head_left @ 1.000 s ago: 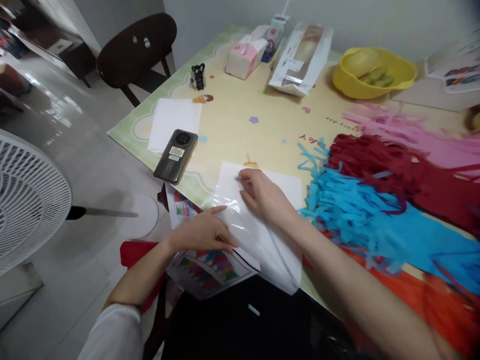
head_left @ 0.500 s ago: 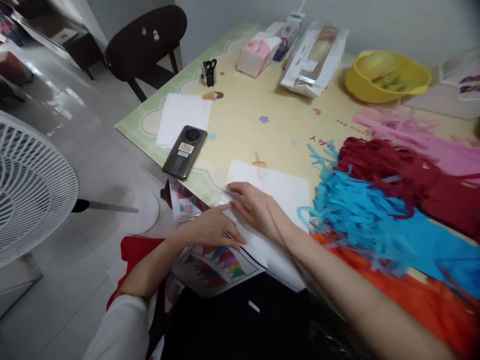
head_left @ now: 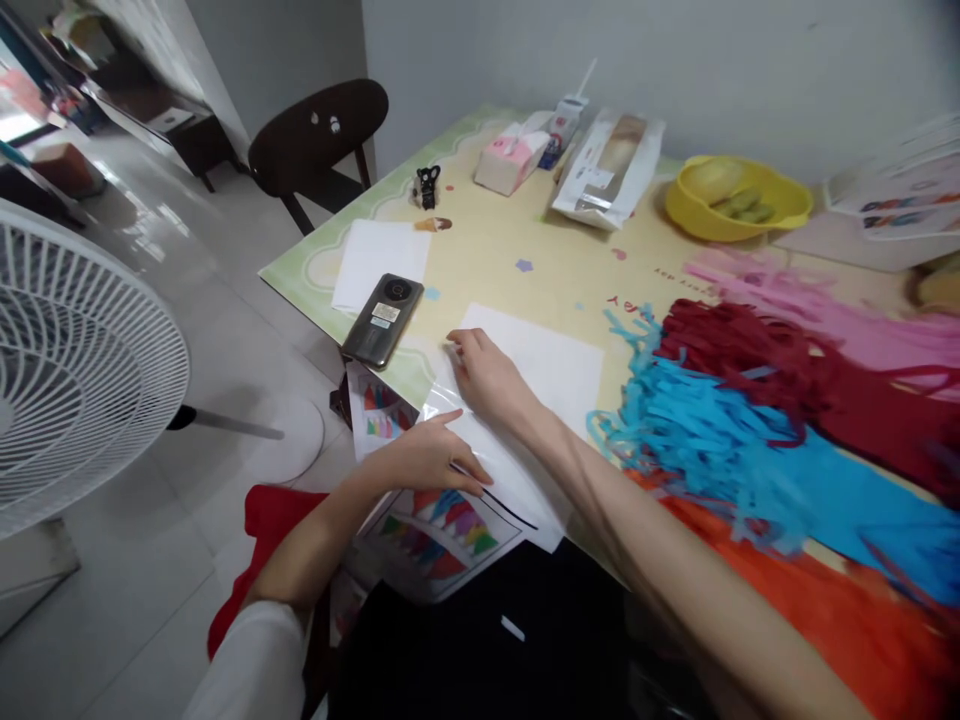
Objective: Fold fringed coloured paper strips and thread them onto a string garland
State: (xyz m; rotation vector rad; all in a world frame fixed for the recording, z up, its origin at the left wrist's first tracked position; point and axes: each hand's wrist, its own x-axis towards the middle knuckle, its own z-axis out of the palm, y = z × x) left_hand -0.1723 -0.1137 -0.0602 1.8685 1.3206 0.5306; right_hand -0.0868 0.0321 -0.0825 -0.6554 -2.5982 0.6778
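My left hand (head_left: 431, 458) grips the edge of a clear plastic bag (head_left: 431, 550) printed with rows of coloured flags, at the table's front edge. Its thumb and fingertips rest over white paper (head_left: 517, 480) at the bag's mouth. Farther forward, my right hand (head_left: 487, 372) has its fingers curled together above the table. Shiny clear film lies just below that palm, but what the fingertips hold, if anything, does not show. A white sheet (head_left: 562, 350) lies under and beside the right hand.
A phone (head_left: 384, 320) lies near the left table edge by another white paper (head_left: 382, 260). Fringed blue (head_left: 720, 440), dark red (head_left: 750, 350), pink and orange paper fills the right. Behind are a tissue pack (head_left: 510, 160) and yellow bowl (head_left: 739, 205). A fan (head_left: 82, 370) stands left.
My right hand has moved forward, away from the left hand, its fingers more curled. The left hand keeps its grip on the bag. The camera view has tilted slightly up.
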